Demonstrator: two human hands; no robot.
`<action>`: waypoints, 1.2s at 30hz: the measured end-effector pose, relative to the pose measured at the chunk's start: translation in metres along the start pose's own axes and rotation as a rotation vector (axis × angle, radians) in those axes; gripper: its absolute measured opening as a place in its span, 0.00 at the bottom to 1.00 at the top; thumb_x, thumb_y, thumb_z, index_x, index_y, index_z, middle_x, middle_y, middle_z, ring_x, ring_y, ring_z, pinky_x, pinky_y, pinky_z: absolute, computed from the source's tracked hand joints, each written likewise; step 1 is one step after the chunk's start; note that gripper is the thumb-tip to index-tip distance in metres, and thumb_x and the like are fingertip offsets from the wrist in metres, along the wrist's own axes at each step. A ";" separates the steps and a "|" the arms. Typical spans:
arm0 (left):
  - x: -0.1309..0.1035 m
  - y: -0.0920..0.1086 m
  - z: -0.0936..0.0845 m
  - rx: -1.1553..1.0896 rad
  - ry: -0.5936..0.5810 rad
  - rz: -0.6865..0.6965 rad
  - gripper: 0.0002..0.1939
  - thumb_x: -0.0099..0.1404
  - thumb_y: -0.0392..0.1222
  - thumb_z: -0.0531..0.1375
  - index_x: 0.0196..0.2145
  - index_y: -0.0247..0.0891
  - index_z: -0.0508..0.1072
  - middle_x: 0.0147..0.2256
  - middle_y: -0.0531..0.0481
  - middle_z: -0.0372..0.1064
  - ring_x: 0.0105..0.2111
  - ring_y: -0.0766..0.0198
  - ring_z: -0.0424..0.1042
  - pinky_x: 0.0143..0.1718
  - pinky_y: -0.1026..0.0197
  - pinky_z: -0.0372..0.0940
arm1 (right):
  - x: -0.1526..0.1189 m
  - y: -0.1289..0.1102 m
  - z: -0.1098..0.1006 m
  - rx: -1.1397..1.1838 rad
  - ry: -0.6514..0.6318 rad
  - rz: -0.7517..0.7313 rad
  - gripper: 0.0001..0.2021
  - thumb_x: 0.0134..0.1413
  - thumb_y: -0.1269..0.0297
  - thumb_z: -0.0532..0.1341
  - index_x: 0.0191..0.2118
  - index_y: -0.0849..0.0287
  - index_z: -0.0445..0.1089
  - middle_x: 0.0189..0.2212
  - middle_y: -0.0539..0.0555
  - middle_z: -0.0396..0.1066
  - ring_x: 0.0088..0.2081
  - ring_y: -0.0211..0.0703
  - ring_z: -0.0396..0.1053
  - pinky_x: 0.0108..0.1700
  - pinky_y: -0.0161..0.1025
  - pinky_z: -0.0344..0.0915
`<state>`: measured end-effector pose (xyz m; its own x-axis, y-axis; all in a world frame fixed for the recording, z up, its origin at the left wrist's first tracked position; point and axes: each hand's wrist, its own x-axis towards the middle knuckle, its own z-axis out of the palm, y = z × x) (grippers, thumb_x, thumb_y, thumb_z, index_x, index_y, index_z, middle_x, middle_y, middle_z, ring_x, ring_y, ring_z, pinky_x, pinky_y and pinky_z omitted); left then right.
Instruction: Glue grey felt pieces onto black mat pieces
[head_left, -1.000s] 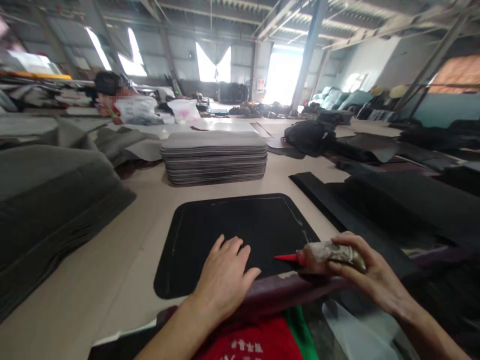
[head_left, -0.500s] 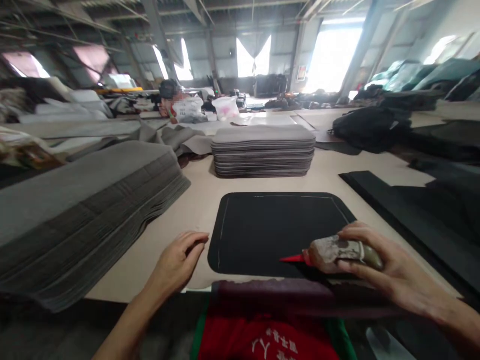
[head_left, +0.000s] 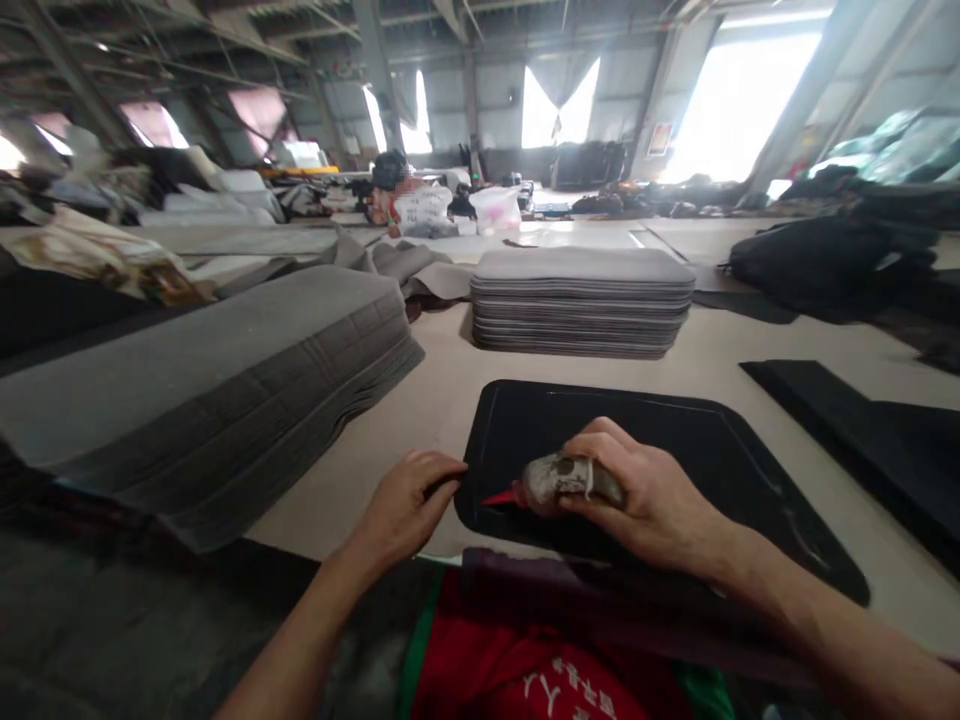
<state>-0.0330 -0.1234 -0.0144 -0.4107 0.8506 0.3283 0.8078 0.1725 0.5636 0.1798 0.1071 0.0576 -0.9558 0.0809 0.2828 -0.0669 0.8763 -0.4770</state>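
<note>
A black sheet [head_left: 675, 440] with rounded corners lies flat on the table, with thin pale lines along its edges. My right hand [head_left: 645, 485] is wrapped round a stained glue bottle [head_left: 551, 483], tilted on its side over the sheet. The bottle's red pointed nozzle [head_left: 500, 497] reaches the sheet's near left corner; I cannot tell whether its tip touches. At the sheet's left edge, my left hand [head_left: 409, 505] rests with loosely bent fingers and a gap between thumb and forefinger. Its fingertips meet the edge, with nothing seen gripped.
Behind the sheet stands a neat stack of grey sheets [head_left: 581, 310]. A longer grey stack [head_left: 300, 390] fills the left side. Black material [head_left: 855, 430] lies on the right, and a dark bundle [head_left: 817, 260] farther back. Another person [head_left: 390, 180] is across the room.
My right hand has carried the glue bottle leftward across the sheet to its near left corner. My left hand has come up to the left edge. The view has turned left.
</note>
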 end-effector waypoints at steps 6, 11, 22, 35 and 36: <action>-0.001 0.002 0.000 0.038 0.006 0.049 0.09 0.70 0.34 0.59 0.46 0.43 0.75 0.42 0.52 0.74 0.46 0.60 0.69 0.50 0.55 0.63 | 0.011 0.010 0.005 -0.061 0.152 0.094 0.13 0.61 0.60 0.61 0.50 0.51 0.64 0.45 0.51 0.66 0.40 0.45 0.68 0.40 0.43 0.63; 0.000 0.002 0.001 0.050 0.005 0.064 0.07 0.70 0.34 0.59 0.44 0.43 0.73 0.42 0.53 0.73 0.45 0.61 0.68 0.49 0.55 0.63 | 0.016 0.044 -0.010 0.172 0.381 0.482 0.21 0.51 0.47 0.65 0.47 0.53 0.67 0.35 0.51 0.71 0.36 0.49 0.69 0.38 0.44 0.64; 0.001 0.007 -0.001 0.037 -0.029 0.045 0.07 0.71 0.35 0.58 0.44 0.43 0.73 0.42 0.50 0.72 0.45 0.58 0.68 0.49 0.52 0.62 | 0.070 0.077 -0.012 0.002 0.448 0.540 0.21 0.52 0.47 0.65 0.48 0.52 0.67 0.38 0.52 0.71 0.39 0.52 0.69 0.39 0.44 0.61; -0.001 0.008 -0.001 0.037 -0.036 0.031 0.06 0.72 0.37 0.57 0.43 0.43 0.72 0.42 0.50 0.71 0.46 0.58 0.67 0.50 0.51 0.62 | 0.096 0.067 -0.021 -0.423 0.210 0.382 0.14 0.62 0.50 0.61 0.47 0.51 0.65 0.45 0.51 0.67 0.36 0.47 0.68 0.30 0.41 0.50; 0.000 0.008 -0.001 0.035 -0.035 0.031 0.05 0.72 0.37 0.57 0.43 0.43 0.72 0.42 0.50 0.71 0.46 0.58 0.67 0.50 0.51 0.62 | 0.095 0.069 -0.024 -0.428 0.212 0.386 0.14 0.62 0.49 0.61 0.47 0.50 0.65 0.45 0.51 0.67 0.37 0.47 0.68 0.30 0.41 0.50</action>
<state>-0.0265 -0.1224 -0.0090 -0.3709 0.8726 0.3176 0.8345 0.1632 0.5263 0.0911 0.1866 0.0719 -0.8074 0.4849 0.3362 0.4361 0.8742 -0.2135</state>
